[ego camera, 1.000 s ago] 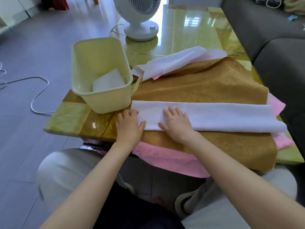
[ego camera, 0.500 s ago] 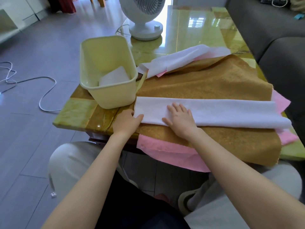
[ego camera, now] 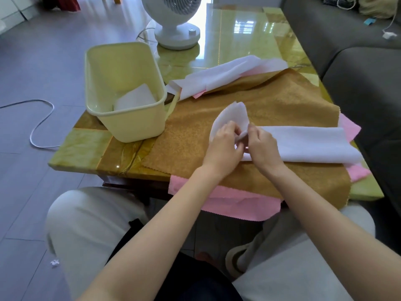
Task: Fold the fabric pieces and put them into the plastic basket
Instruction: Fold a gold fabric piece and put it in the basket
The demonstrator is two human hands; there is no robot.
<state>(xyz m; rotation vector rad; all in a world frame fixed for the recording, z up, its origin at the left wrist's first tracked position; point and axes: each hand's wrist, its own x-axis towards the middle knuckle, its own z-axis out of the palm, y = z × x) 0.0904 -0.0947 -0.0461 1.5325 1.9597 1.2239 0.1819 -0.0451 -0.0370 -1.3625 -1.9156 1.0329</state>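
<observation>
A long white fabric strip (ego camera: 308, 144) lies across a gold-brown fabric (ego camera: 271, 109) on the table. Its left end is lifted and curled upward. My left hand (ego camera: 223, 144) grips that raised end, and my right hand (ego camera: 263, 146) pinches the strip right beside it. A pale yellow plastic basket (ego camera: 134, 124) stands at the table's left, with a folded white piece (ego camera: 135, 98) inside. More white fabric (ego camera: 225, 72) over a pink piece lies farther back. A pink fabric (ego camera: 227, 203) sticks out under the gold one at the near edge.
A white fan (ego camera: 175, 20) stands at the table's far end. The glossy green table (ego camera: 78, 148) has a bare corner left of the basket. A grey sofa (ego camera: 364, 83) runs along the right. A white cable (ego camera: 39, 127) loops on the floor at left. My knees sit below the table edge.
Both hands were lying flat on the strip's left end. Now they have lifted that end off the gold fabric and moved it rightward, folding it over.
</observation>
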